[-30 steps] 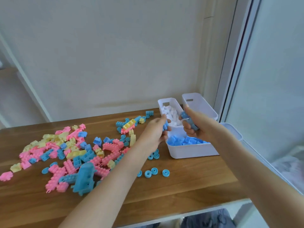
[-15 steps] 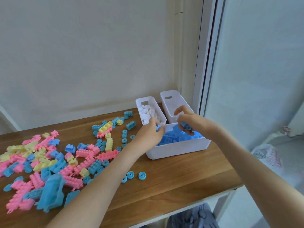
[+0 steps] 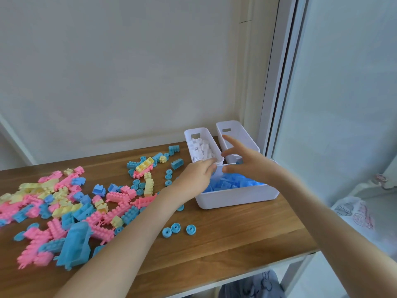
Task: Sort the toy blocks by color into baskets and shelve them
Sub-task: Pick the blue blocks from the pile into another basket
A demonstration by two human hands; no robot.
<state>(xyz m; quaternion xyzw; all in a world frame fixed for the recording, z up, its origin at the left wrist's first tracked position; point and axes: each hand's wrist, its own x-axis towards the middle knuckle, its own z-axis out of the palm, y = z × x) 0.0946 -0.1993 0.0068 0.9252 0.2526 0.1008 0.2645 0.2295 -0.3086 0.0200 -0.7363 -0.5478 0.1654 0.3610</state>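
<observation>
Wood-grain brown covers the table [image 3: 236, 244], which stands in a corner where a pale wall [image 3: 129, 72] meets a white window frame [image 3: 277, 82] with frosted glass to its right. Across the table's left half lies a scatter of loose blocks [image 3: 64, 203] in pink, yellow and blue, with a large blue toy piece [image 3: 75, 248] at its near edge and three blue wheels [image 3: 176, 228] lying apart toward the middle. At the right end sit three white baskets: the near basket [image 3: 236, 200] lies crosswise and holds blue blocks [image 3: 225, 183]; behind it, side by side, the middle basket [image 3: 204, 133] holds white blocks [image 3: 200, 149] and the far-right basket [image 3: 247, 139] stands next to the frame. The left hand [image 3: 197, 175] reaches over the near basket's left end, fingers together and nearly straight, tips at the near corner of the middle basket; whether they touch it I cannot tell. The right hand [image 3: 247, 166] hovers above the blue blocks with fingers spread wide, forefinger lifted toward the far-right basket, thumb low, gripping nothing
</observation>
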